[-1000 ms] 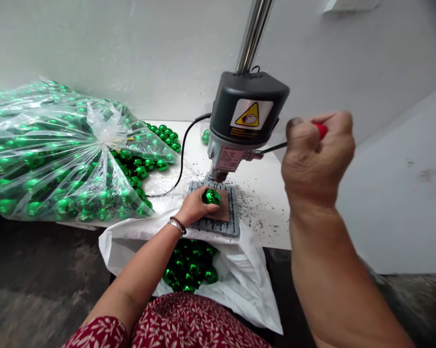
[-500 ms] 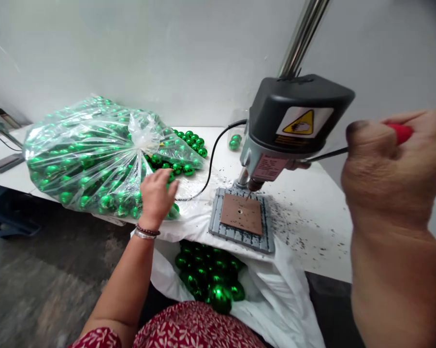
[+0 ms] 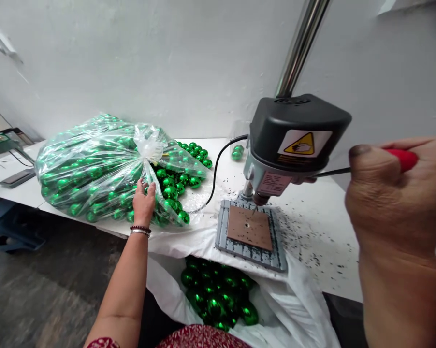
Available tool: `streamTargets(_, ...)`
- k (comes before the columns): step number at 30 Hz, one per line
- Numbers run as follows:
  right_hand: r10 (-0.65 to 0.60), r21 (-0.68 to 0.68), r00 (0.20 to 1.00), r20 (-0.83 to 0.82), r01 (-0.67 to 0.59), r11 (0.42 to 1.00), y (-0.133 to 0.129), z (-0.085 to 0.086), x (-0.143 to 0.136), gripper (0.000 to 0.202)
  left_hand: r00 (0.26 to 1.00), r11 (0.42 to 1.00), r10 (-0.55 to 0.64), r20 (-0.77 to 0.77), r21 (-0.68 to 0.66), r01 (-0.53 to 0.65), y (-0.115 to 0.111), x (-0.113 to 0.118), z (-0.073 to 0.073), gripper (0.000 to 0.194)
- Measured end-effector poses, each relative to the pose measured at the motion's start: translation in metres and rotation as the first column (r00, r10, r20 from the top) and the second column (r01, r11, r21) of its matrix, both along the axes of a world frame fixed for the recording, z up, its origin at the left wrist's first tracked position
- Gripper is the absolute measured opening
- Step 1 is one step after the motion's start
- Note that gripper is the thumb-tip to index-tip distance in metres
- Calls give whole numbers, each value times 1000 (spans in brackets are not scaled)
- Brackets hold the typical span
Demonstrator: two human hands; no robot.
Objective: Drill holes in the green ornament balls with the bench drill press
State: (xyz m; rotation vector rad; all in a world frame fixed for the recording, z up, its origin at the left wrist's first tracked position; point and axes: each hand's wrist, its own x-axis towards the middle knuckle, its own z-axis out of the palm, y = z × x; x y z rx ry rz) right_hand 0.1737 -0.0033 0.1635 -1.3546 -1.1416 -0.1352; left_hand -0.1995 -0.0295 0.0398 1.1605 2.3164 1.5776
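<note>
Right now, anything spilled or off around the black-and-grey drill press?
Yes: small dark flecks are strewn across the white tabletop right of the grey slotted metal base, with some on the square brown board; loose debris, not contained. Nothing looks visibly damaged.

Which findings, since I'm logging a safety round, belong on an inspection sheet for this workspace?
Surface: white table, strewn with dark shavings at right
Job's things: drill press with brown board on its base; green balls loose, in clear bag and in white cloth
Clutter: the shavings, also on the base
Grippers: left hand open at the bag; right hand grips red handle
Cables: black cable curves from the press
Surroundings: pale wall, blue stool
</note>
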Motion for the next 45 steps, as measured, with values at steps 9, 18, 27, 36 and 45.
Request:
streamTargets(9, 1, 69, 999, 53, -4, 998, -3, -13, 4, 29, 878, 991, -111, -466, 11, 131, -5, 34, 11, 34)
streamTargets(18, 49, 102, 998, 34, -52, 993, -9, -19, 4, 30, 488, 590, -776, -399, -732, 340, 70, 103, -9, 54)
streamTargets(27, 96, 110, 995, 19, -98, 989, -15, -18, 2, 31, 471, 576, -779, -413, -769, 277, 113, 110, -18, 46)
streamTargets(36, 113, 123, 994, 8, -114, 986, -16, -18, 1, 29, 788, 738, -615, -14, -362, 569, 76, 104, -2, 58)
streamTargets(45, 159, 138, 987, 17, -160, 977, -19, -22, 2, 25, -40, 586, -503, 863, 375, 718, 5, 131, -19, 57)
